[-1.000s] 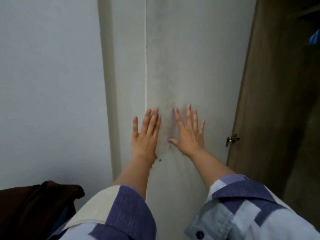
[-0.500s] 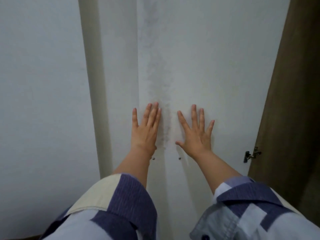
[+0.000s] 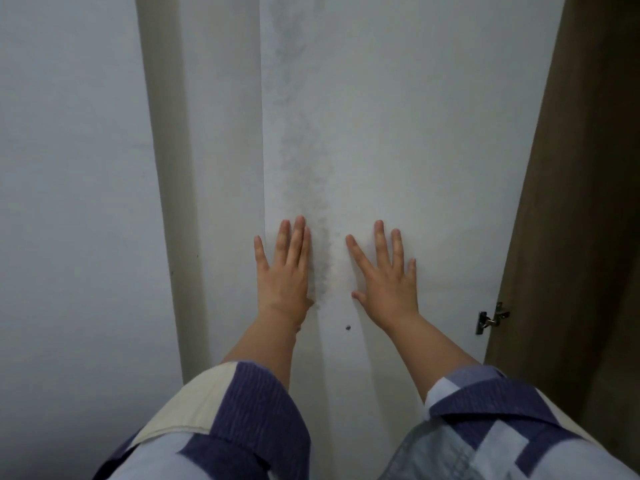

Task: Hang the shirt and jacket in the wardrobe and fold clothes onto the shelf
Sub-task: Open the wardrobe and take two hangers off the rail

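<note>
Two white wardrobe doors fill the view, the left door [image 3: 228,133] and the right door [image 3: 433,133], meeting at a smudged grey seam. My left hand [image 3: 285,271] lies flat on the doors at the seam, fingers apart, holding nothing. My right hand [image 3: 384,275] lies flat on the right door, fingers spread, empty too. No shirt, jacket or folded clothes are in view.
A brown panel [image 3: 581,202] stands at the right edge with a dark metal hinge [image 3: 490,318] beside it. A plain white wall [image 3: 69,202] is on the left. A small dark hole [image 3: 347,328] marks the right door below my hands.
The view has swung left and closer to the doors. The dark clothing at lower left and the open wardrobe interior at right have left the view. Both hands stay flat on the doors.
</note>
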The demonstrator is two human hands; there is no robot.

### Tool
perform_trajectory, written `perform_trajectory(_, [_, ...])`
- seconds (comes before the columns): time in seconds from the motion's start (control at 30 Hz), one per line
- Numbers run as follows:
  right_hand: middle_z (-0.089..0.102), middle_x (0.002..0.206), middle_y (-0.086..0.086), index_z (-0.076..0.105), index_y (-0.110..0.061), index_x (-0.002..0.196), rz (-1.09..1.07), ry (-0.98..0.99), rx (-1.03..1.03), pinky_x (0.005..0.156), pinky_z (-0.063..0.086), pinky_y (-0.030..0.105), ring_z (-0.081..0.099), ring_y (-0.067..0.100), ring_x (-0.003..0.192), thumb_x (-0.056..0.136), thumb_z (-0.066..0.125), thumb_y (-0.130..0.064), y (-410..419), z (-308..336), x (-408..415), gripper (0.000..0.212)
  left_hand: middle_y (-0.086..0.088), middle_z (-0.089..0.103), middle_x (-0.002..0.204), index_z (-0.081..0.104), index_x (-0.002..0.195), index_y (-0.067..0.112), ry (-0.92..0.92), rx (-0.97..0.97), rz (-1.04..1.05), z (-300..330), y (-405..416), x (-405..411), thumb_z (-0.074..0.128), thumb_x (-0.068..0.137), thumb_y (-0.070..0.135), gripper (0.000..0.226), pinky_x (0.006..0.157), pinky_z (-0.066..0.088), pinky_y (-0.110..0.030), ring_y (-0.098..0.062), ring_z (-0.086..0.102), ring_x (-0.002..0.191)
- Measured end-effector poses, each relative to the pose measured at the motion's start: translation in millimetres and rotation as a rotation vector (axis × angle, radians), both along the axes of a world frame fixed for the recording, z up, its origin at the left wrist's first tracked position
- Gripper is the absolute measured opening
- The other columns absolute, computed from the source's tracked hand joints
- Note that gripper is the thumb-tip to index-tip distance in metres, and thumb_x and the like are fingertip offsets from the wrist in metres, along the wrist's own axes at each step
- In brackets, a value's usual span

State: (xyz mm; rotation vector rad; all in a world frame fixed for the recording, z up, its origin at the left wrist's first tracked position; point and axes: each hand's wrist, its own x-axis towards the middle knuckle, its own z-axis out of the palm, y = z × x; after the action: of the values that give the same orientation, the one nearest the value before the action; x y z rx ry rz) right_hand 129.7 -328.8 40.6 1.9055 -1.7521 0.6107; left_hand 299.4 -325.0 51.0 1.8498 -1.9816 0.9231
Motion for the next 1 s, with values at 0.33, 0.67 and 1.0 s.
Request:
perform_trajectory(0.33, [0.008, 0.16, 0.006, 0.019, -0.036, 0.149, -0.118, 0.045, -0.184, 0.117, 0.006, 0.048, 0.007, 0.024, 0.148, 0.093, 0.053, -0.034, 29, 79, -115, 0.065, -0.004, -0.009, 0.161, -0.006, 0.152, 0.009, 0.04, -0.263, -0.389, 89, 3, -97, 0.04, 0.086, 0.032, 0.083, 0.111, -0.01, -0.061, -0.022, -0.012, 0.148])
perform_trajectory(0.67, [0.029, 0.153, 0.011, 0.05, -0.027, 0.128, -0.709, 0.265, -0.495, 0.115, 0.005, 0.055, 0.015, 0.027, 0.145, 0.089, 0.053, -0.037, 132, 216, -294, 0.04, -0.003, 0.035, 0.147, 0.035, 0.142, 0.017, 0.351, -0.252, -0.956, 195, 4, -305, 0.045, 0.091, 0.038, 0.056, 0.106, 0.031, -0.039, -0.021, 0.031, 0.137])
perform_trajectory(1.0, [0.052, 0.129, 0.016, 0.043, -0.016, 0.134, -1.213, 0.067, -0.335, 0.092, 0.038, 0.044, 0.048, 0.037, 0.12, 0.094, 0.047, -0.031, 189, 303, -390, 0.043, -0.011, 0.052, 0.128, 0.045, 0.133, 0.013, 0.763, -0.126, -1.187, 285, 36, -456, 0.041, 0.093, 0.052, 0.056, 0.086, 0.047, -0.041, -0.029, 0.049, 0.117])
